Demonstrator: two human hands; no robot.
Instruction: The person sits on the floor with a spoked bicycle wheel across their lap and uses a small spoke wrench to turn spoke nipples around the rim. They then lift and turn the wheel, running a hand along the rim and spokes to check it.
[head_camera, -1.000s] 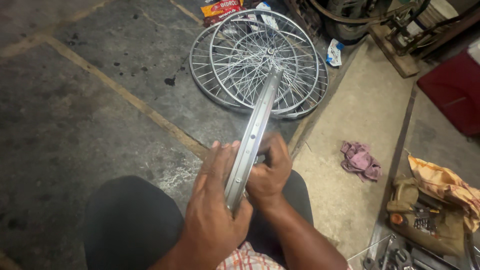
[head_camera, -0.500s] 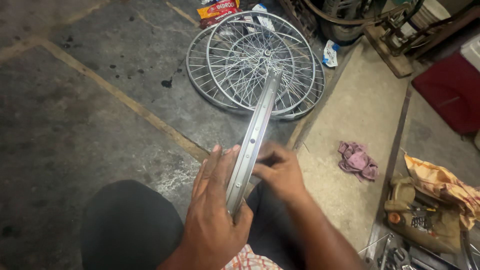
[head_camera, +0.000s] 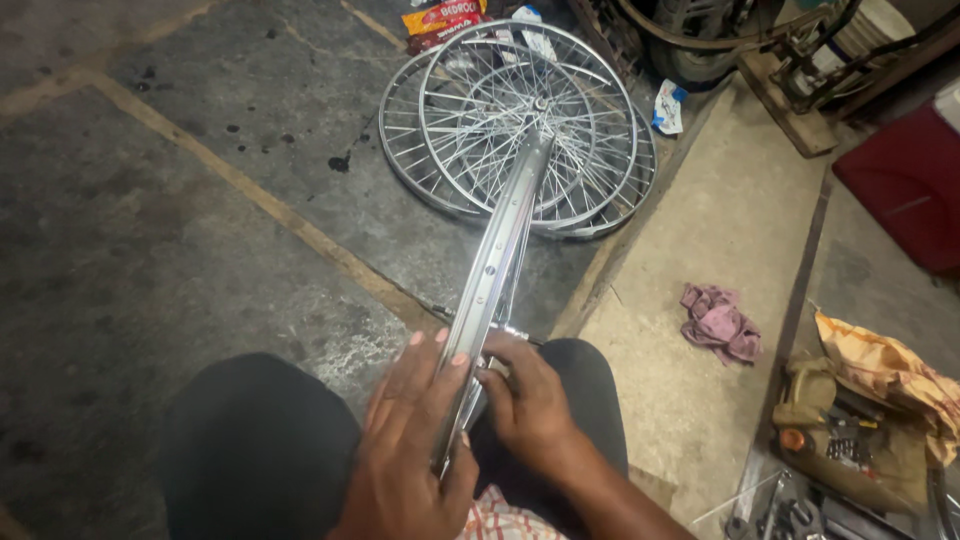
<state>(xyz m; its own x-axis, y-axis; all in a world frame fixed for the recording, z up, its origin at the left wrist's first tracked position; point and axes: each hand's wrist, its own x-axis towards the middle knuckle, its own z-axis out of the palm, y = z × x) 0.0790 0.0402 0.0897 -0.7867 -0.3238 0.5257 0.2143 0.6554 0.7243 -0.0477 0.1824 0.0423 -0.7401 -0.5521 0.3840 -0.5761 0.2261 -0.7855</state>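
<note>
A stack of spoked wheels lay flat on the grey concrete floor — at least two, one over the other. A crumpled pink rag lay on the paler strip of floor, well apart from them. Near the right edge there was a red box, and lower down an orange cloth beside a tray of small tools. A colourful packet lay just beyond the wheels.

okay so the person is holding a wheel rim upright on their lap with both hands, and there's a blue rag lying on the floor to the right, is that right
Not quite. The rag on the floor to the right is pinkish purple, not blue, as the head view shows. The rest holds: the left hand and the right hand hold the wheel rim upright on its edge over the lap.
</note>
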